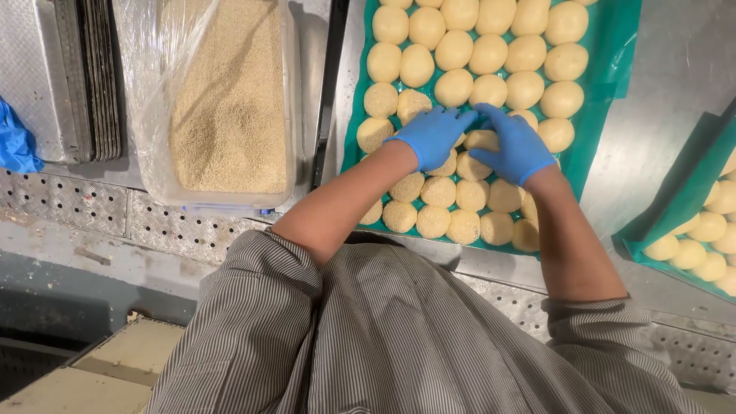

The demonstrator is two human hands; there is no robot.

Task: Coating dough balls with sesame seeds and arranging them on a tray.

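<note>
Dough balls [468, 73] packed in rows on green-lined tray [609, 61], seeded ones nearest the body. Left hand [432, 135] and right hand [515, 142] gloved blue, palms down, fingers curled over coated ball [481, 140] mid-tray; grip itself hidden, cannot tell. Sesame tub [230, 100] at 10 o'clock, within reach for coating.

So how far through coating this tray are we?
Roughly the near third looks done: seeded dough balls fill the rows closest to the person. In hand: the left hand and right hand rest on balls at the boundary row. Left: plain dough balls farther up the green-lined tray.
</note>
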